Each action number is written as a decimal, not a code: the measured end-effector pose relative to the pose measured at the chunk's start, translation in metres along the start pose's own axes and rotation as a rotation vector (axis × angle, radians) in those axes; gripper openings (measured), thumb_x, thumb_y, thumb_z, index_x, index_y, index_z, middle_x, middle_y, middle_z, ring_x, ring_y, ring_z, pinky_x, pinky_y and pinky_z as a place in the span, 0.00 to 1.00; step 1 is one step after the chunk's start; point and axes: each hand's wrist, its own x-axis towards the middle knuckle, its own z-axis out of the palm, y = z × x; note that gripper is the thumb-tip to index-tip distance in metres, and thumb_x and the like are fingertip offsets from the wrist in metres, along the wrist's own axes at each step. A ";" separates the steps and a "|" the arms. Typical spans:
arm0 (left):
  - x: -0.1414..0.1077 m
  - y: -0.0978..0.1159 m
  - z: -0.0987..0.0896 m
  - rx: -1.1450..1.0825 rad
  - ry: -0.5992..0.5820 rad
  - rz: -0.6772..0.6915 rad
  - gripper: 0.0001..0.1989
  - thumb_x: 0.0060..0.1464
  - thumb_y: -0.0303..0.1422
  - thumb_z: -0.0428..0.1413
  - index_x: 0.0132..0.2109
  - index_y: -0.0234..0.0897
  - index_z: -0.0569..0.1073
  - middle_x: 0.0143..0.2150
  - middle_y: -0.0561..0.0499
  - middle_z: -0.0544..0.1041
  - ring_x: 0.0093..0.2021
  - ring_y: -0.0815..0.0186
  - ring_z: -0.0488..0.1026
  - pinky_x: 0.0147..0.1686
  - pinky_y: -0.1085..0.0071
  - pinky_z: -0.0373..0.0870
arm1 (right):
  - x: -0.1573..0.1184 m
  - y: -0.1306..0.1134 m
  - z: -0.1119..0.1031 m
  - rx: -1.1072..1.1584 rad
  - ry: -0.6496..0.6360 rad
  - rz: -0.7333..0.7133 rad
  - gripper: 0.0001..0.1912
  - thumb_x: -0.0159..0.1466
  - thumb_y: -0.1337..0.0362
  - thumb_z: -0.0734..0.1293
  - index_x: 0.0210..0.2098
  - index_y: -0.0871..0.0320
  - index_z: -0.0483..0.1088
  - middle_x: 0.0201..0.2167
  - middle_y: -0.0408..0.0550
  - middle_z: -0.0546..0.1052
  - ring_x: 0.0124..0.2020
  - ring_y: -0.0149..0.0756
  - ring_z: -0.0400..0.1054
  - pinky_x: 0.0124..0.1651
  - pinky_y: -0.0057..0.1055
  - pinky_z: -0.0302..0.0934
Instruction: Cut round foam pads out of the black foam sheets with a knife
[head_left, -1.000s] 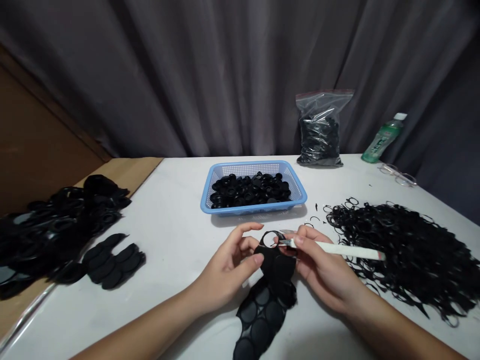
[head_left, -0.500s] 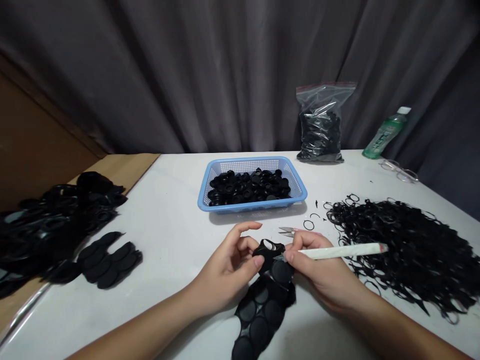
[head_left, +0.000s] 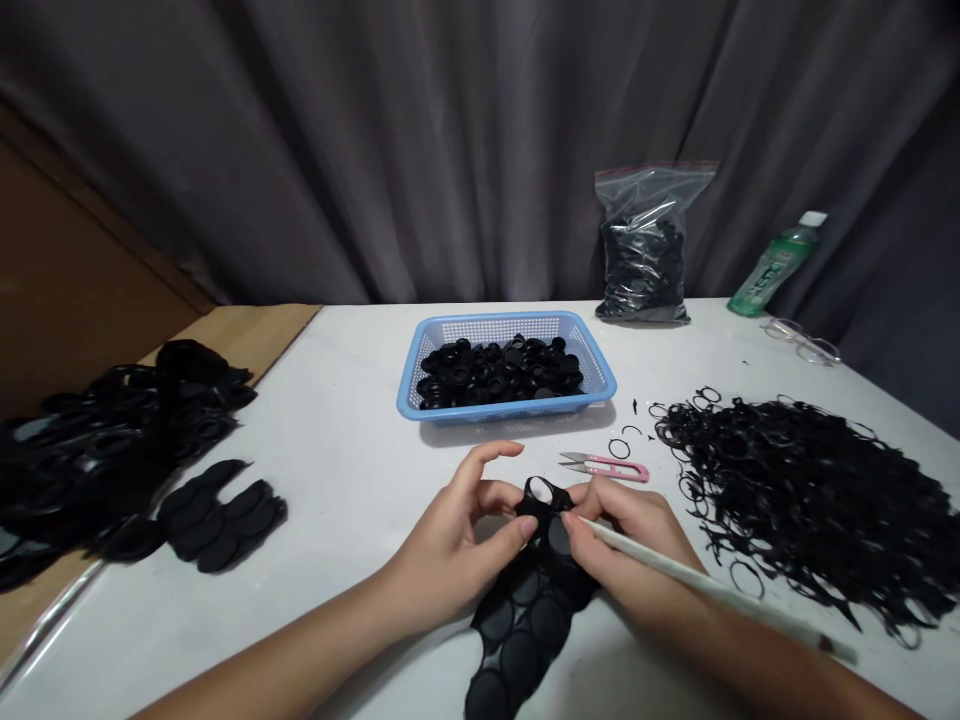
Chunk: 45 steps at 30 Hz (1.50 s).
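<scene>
Left of the blue plastic mesh basket (head_left: 506, 412) lies a heap of black punched sheet (head_left: 112, 460). In front of the basket, the left hand (head_left: 450, 560) grips a black strip of round discs (head_left: 529, 625) in curled fingers (head_left: 491, 452), while the right hand (head_left: 622, 545) pinches a slender white stick (head_left: 675, 565) against it; pink-handled steel snips (head_left: 604, 466) lie just beyond, and tangled black ring offcuts (head_left: 795, 500) spread rightward.

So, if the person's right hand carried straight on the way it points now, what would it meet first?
The black sheet of round discs comes first: the right hand and its slim white stick seem already at it, though depth is hard to judge. Beyond lies the left hand.
</scene>
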 end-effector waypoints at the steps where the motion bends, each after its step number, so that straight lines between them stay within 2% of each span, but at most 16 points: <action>1: -0.001 0.000 0.000 -0.020 -0.017 0.000 0.21 0.59 0.32 0.55 0.56 0.46 0.55 0.34 0.55 0.70 0.37 0.68 0.68 0.38 0.72 0.62 | 0.000 0.000 0.000 -0.062 0.009 -0.029 0.11 0.60 0.65 0.61 0.22 0.56 0.58 0.25 0.43 0.72 0.24 0.30 0.61 0.27 0.27 0.53; 5: -0.001 -0.001 -0.004 -0.139 -0.130 0.013 0.19 0.59 0.34 0.55 0.55 0.47 0.58 0.39 0.52 0.72 0.38 0.67 0.68 0.37 0.73 0.63 | 0.003 0.001 -0.001 -0.161 0.036 -0.065 0.10 0.61 0.65 0.60 0.23 0.56 0.61 0.26 0.45 0.75 0.27 0.33 0.66 0.31 0.28 0.56; 7: 0.000 0.000 -0.007 -0.147 -0.191 0.059 0.15 0.59 0.36 0.55 0.52 0.43 0.66 0.41 0.50 0.72 0.40 0.67 0.69 0.39 0.73 0.63 | 0.005 0.002 -0.002 -0.166 0.049 -0.069 0.10 0.62 0.65 0.60 0.24 0.56 0.62 0.26 0.44 0.75 0.27 0.33 0.67 0.31 0.28 0.57; 10: 0.003 0.002 -0.010 -0.139 -0.284 0.120 0.11 0.59 0.39 0.55 0.43 0.37 0.75 0.38 0.48 0.72 0.39 0.66 0.69 0.41 0.72 0.63 | 0.008 0.003 -0.004 -0.168 0.090 -0.097 0.10 0.62 0.66 0.60 0.24 0.56 0.63 0.29 0.44 0.76 0.31 0.34 0.69 0.34 0.27 0.58; 12: 0.004 0.002 -0.010 -0.259 -0.325 0.112 0.10 0.58 0.38 0.56 0.39 0.36 0.76 0.36 0.49 0.73 0.38 0.67 0.69 0.41 0.72 0.63 | 0.009 0.005 -0.005 -0.174 0.119 -0.106 0.10 0.62 0.67 0.61 0.24 0.56 0.63 0.31 0.44 0.77 0.34 0.34 0.70 0.36 0.27 0.59; 16: 0.005 0.001 -0.007 -0.644 -0.353 0.016 0.04 0.55 0.34 0.60 0.35 0.39 0.75 0.43 0.50 0.76 0.46 0.66 0.71 0.50 0.68 0.62 | 0.011 0.008 -0.008 -0.158 0.143 -0.066 0.10 0.63 0.65 0.61 0.25 0.55 0.62 0.31 0.41 0.77 0.34 0.34 0.71 0.37 0.27 0.59; 18: 0.007 0.001 -0.007 -0.706 -0.291 -0.062 0.05 0.53 0.35 0.62 0.35 0.39 0.76 0.42 0.50 0.78 0.45 0.67 0.72 0.51 0.68 0.62 | 0.013 0.010 -0.010 -0.114 0.165 -0.033 0.11 0.63 0.64 0.62 0.24 0.55 0.61 0.32 0.41 0.78 0.33 0.34 0.70 0.36 0.27 0.59; 23: 0.013 0.001 -0.010 -0.609 0.107 -0.244 0.13 0.46 0.36 0.67 0.39 0.36 0.79 0.38 0.49 0.81 0.38 0.67 0.78 0.48 0.68 0.69 | 0.015 0.014 -0.013 -0.035 0.264 0.005 0.13 0.63 0.62 0.64 0.23 0.56 0.61 0.38 0.44 0.78 0.37 0.35 0.71 0.35 0.27 0.60; 26: 0.015 0.001 -0.014 -0.637 0.222 -0.298 0.19 0.38 0.35 0.71 0.40 0.35 0.80 0.37 0.49 0.82 0.34 0.69 0.79 0.45 0.71 0.72 | 0.014 0.014 -0.014 -0.032 0.282 0.011 0.13 0.63 0.61 0.64 0.23 0.56 0.62 0.38 0.45 0.79 0.37 0.36 0.71 0.36 0.27 0.60; 29: 0.017 0.004 -0.016 -0.688 0.235 -0.264 0.19 0.37 0.35 0.71 0.39 0.32 0.80 0.35 0.48 0.82 0.34 0.69 0.79 0.44 0.74 0.73 | 0.013 0.013 -0.014 -0.039 0.275 0.007 0.13 0.63 0.62 0.63 0.23 0.56 0.61 0.37 0.46 0.78 0.35 0.35 0.71 0.34 0.27 0.60; 33: 0.019 0.011 -0.018 -0.744 0.290 -0.298 0.11 0.53 0.36 0.61 0.35 0.29 0.78 0.35 0.45 0.82 0.36 0.69 0.80 0.42 0.77 0.75 | 0.013 0.012 -0.013 -0.055 0.250 0.011 0.13 0.64 0.61 0.63 0.23 0.56 0.62 0.38 0.47 0.78 0.36 0.37 0.71 0.34 0.28 0.61; 36: 0.020 0.014 -0.021 -0.764 0.343 -0.308 0.12 0.61 0.33 0.54 0.34 0.29 0.77 0.35 0.44 0.82 0.36 0.68 0.80 0.40 0.76 0.76 | 0.013 0.011 -0.013 -0.060 0.250 0.003 0.13 0.64 0.61 0.63 0.23 0.56 0.62 0.37 0.48 0.78 0.37 0.38 0.72 0.35 0.29 0.62; 38: 0.020 0.014 -0.022 -0.772 0.327 -0.296 0.10 0.60 0.31 0.54 0.35 0.29 0.77 0.35 0.44 0.82 0.36 0.68 0.80 0.41 0.77 0.76 | 0.012 0.011 -0.012 -0.050 0.244 -0.015 0.13 0.64 0.61 0.63 0.23 0.56 0.62 0.37 0.47 0.78 0.37 0.38 0.72 0.36 0.29 0.62; 41: 0.018 0.011 -0.021 -0.760 0.259 -0.261 0.06 0.54 0.29 0.61 0.37 0.29 0.79 0.34 0.46 0.83 0.35 0.70 0.80 0.42 0.80 0.75 | 0.008 0.010 -0.012 -0.021 0.225 -0.037 0.13 0.64 0.62 0.63 0.24 0.56 0.64 0.39 0.47 0.78 0.39 0.37 0.72 0.38 0.29 0.63; 45: 0.013 0.013 -0.015 -0.756 0.188 -0.247 0.12 0.44 0.32 0.68 0.36 0.30 0.80 0.34 0.47 0.83 0.33 0.72 0.80 0.39 0.83 0.74 | 0.004 0.005 -0.011 0.072 0.199 -0.058 0.10 0.63 0.62 0.65 0.25 0.55 0.66 0.42 0.49 0.79 0.42 0.39 0.73 0.41 0.31 0.66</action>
